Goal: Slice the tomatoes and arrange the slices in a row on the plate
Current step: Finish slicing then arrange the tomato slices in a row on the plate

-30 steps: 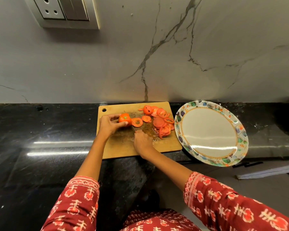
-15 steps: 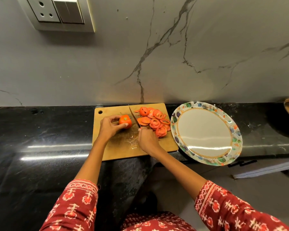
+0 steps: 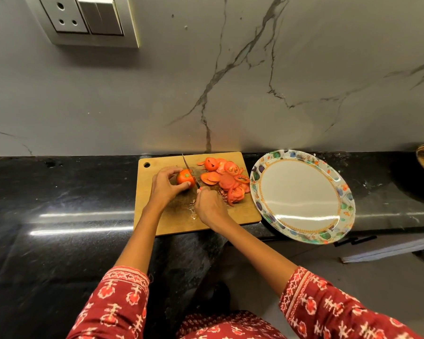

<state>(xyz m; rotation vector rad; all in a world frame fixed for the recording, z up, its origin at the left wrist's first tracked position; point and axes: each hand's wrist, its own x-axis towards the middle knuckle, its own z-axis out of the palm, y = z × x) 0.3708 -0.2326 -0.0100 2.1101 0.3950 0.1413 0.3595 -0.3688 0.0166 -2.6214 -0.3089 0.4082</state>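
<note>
Looking down, we see our left hand (image 3: 165, 185) curled around the tomato (image 3: 185, 177), pinching it with fingers on top and thumb on the near side. The tomato sits on the wooden cutting board (image 3: 176, 223), toward its far left part. Our right hand (image 3: 209, 207) is wrapped tight around the handle of the knife (image 3: 190, 171). The thin blade points away from us toward the wall and stands against the right side of the tomato.

Just to the right of the blade lies a heap of tomato slices (image 3: 227, 181). They overlap each other and stay on the right half of the board. Some wet juice shines on the board near our right hand.

The plate (image 3: 301, 223) with a flowery rim sits right beside the board, on its right, on the black counter (image 3: 59, 216). Its near edge hangs past the front of the counter. We see no slices on it.
</note>
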